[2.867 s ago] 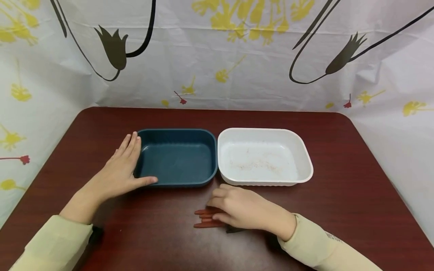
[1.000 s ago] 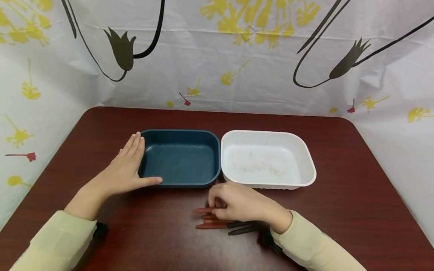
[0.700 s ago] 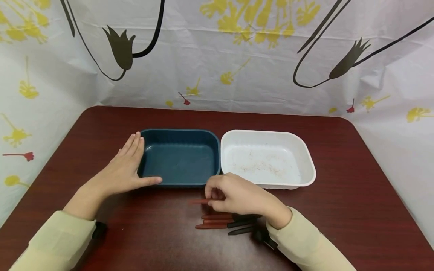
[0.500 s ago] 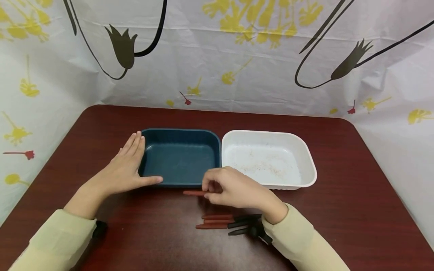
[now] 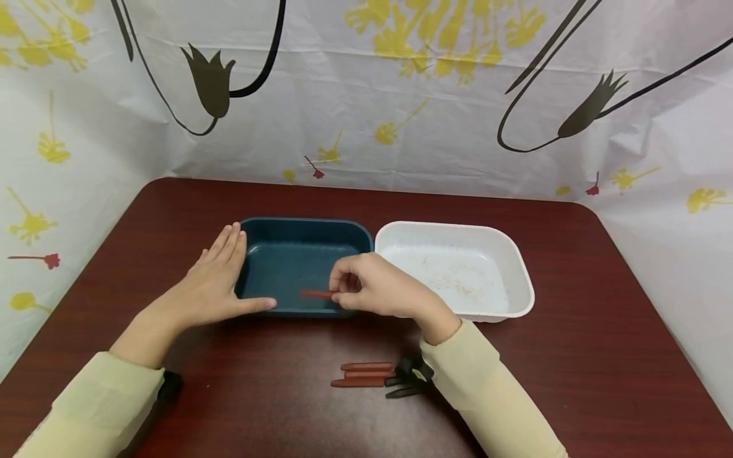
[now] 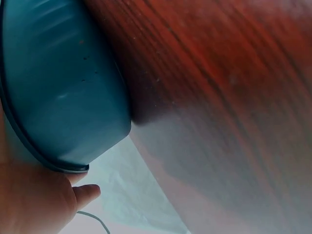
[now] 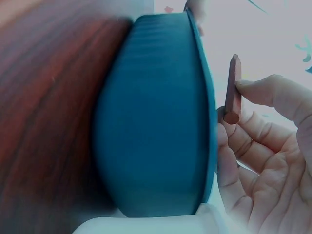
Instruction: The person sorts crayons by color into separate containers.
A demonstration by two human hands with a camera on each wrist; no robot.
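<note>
My right hand (image 5: 380, 286) pinches a reddish-brown crayon (image 5: 317, 294) between thumb and fingers, over the front part of a dark teal tray (image 5: 286, 264). In the right wrist view the crayon (image 7: 234, 90) is above the tray's rim, its blunt end towards the camera. My left hand (image 5: 209, 280) lies along the tray's left end with straight fingers, the thumb spread on the front rim. Three more reddish-brown crayons (image 5: 361, 383) lie side by side on the table, black crayons (image 5: 402, 392) at their right ends, partly hidden by the right wrist.
A white tray (image 5: 504, 289) with faint brownish specks on its floor stands against the teal tray's right side. Both are on a dark red-brown table (image 5: 584, 356). Behind it hangs a white sheet (image 5: 321, 83) with a flower print.
My right hand has picked one reddish-brown crayon from the group on the table and carried it up and forward over the teal tray. The left hand has stayed on the tray.
</note>
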